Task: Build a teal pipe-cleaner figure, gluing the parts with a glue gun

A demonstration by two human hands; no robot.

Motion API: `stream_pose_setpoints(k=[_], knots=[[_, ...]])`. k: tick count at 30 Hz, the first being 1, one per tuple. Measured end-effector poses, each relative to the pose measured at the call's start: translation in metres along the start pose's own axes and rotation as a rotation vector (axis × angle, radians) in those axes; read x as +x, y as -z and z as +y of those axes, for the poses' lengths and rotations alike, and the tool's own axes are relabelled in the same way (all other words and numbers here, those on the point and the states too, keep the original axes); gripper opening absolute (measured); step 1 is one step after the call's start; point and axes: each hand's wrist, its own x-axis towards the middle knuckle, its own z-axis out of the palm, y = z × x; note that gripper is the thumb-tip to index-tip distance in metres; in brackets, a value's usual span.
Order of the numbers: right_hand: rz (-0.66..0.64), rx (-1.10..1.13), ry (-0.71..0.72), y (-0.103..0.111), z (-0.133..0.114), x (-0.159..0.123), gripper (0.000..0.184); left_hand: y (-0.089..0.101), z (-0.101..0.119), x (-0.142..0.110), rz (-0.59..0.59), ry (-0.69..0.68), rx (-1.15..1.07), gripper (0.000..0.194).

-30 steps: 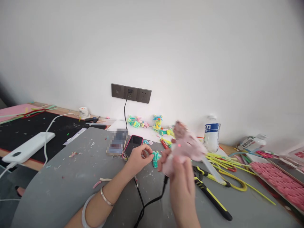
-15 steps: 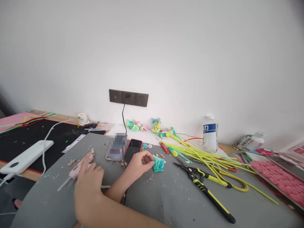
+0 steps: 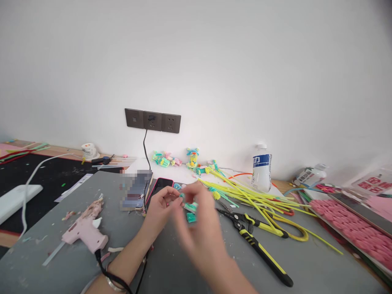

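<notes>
My left hand [image 3: 161, 206] is closed in a pinch, with a small teal fuzzy piece [image 3: 181, 196] at its fingertips. Right beside it is my right hand [image 3: 200, 220], smeared by motion, so its grip does not show clearly. Behind my right hand, partly covered, teal pipe-cleaner pieces [image 3: 191, 217] lie on the grey mat [image 3: 165, 261]. A pink hot glue gun [image 3: 84, 232] rests on its side at the left of the mat, a glue stick poking from its back and its black cord running toward me.
Black-and-yellow pliers [image 3: 251, 232] and a bundle of yellow-green pipe cleaners [image 3: 260, 200] lie at the right. Phones [image 3: 139, 190] sit behind my hands. Small pipe-cleaner figures [image 3: 192, 158] and a white bottle [image 3: 261, 171] stand near the wall. A white power bank [image 3: 20, 202] is at left.
My right hand has let go of the glue gun and swung right to meet my left hand, uncrossing my arms. The view has shifted slightly to the right.
</notes>
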Motion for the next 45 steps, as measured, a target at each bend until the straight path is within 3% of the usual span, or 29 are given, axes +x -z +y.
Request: stream_pose_setpoints(k=[2, 3, 6, 9, 13, 19, 28, 35, 45], knots=[[0.162, -0.005, -0.071, 0.019, 0.035, 0.005, 0.006, 0.0, 0.001, -0.001, 0.0, 0.016, -0.062, 0.033], [0.179, 0.008, -0.081, 0.023, 0.051, 0.005, 0.005, 0.0, 0.001, -0.001, 0.005, 0.029, -0.091, 0.033], [0.037, 0.083, -0.086, 0.022, 0.084, 0.001, 0.009, 0.0, 0.003, -0.003, 0.017, 0.031, -0.161, 0.03], [-0.118, 0.201, -0.133, 0.01, 0.097, -0.008, 0.017, 0.0, 0.004, -0.005, 0.019, -0.007, -0.182, 0.027], [-0.147, 0.335, -0.131, 0.001, 0.1, -0.018, 0.019, -0.002, 0.005, -0.008, -0.007, -0.122, -0.149, 0.018], [-0.149, 0.413, -0.15, 0.004, 0.097, -0.019, 0.007, -0.004, 0.006, -0.011, -0.079, -0.224, -0.049, 0.005], [-0.16, 0.427, -0.157, 0.011, 0.096, -0.016, 0.003, -0.002, 0.006, -0.016, -0.107, -0.243, 0.073, 0.004], [-0.18, 0.427, -0.139, 0.015, 0.098, -0.016, 0.003, -0.001, 0.009, -0.014, -0.096, -0.351, 0.182, 0.011], [-0.2, 0.391, -0.123, 0.015, 0.098, -0.016, 0.003, -0.002, 0.01, -0.013, -0.113, -0.403, 0.188, 0.009]])
